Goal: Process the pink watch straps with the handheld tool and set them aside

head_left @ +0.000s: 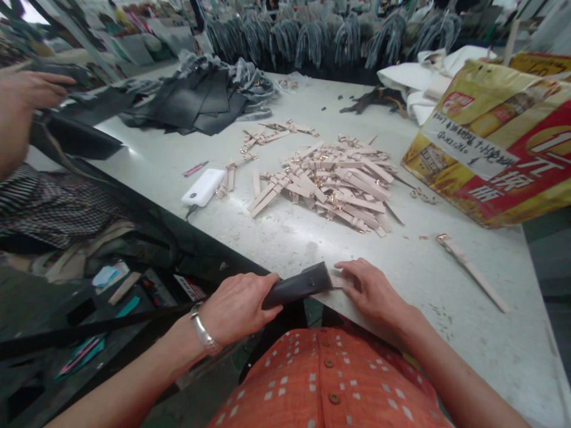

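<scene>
Nearest you, at the lower centre of the frame, your left hand [238,306] is closed around the grip of a dark tool [298,285]. The tool's flat head points right along the near edge of the tabletop [289,235]. Your right hand [372,291] lies flat, fingers spread, pinning a short pale strap piece [339,281] just at the tool's head. Whether head and piece touch cannot be told.

1. Press the piece flat with the fingertips set back from the head.
2. Hold the tool level; a tilted head would likely mark the piece unevenly.
3. Work well in from the edge, so the piece does not slip off.

A pile of straps [330,184] lies mid-frame, and a loose strap [473,270] lies to the right. A co-worker's hand [27,92] is at the upper left.
</scene>
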`<move>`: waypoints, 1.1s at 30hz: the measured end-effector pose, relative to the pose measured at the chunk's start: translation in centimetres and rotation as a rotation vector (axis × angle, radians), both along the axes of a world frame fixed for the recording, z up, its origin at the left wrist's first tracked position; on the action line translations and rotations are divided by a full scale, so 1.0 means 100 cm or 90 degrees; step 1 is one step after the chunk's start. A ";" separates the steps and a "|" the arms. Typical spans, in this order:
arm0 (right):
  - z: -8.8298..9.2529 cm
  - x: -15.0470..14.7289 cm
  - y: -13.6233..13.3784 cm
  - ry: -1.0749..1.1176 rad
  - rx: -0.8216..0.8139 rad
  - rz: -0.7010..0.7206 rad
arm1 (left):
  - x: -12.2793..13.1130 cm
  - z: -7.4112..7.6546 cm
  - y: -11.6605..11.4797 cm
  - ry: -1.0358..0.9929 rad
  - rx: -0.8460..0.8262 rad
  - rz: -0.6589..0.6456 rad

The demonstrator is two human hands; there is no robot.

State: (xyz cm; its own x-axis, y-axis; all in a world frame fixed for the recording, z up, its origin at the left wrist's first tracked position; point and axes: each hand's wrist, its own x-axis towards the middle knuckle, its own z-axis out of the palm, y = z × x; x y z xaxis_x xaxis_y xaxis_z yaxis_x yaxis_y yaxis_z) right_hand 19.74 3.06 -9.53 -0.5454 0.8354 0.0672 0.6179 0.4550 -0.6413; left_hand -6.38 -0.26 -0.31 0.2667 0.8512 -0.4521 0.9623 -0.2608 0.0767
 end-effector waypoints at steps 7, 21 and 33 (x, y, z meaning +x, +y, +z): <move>-0.013 0.002 -0.004 0.085 -0.019 -0.059 | 0.016 -0.005 0.010 0.010 -0.006 -0.023; 0.001 0.141 0.028 -0.059 0.216 -0.378 | -0.003 -0.027 0.012 -0.062 0.067 0.077; -0.002 0.092 0.065 -0.058 0.330 -0.279 | -0.022 -0.038 0.003 -0.065 0.063 0.154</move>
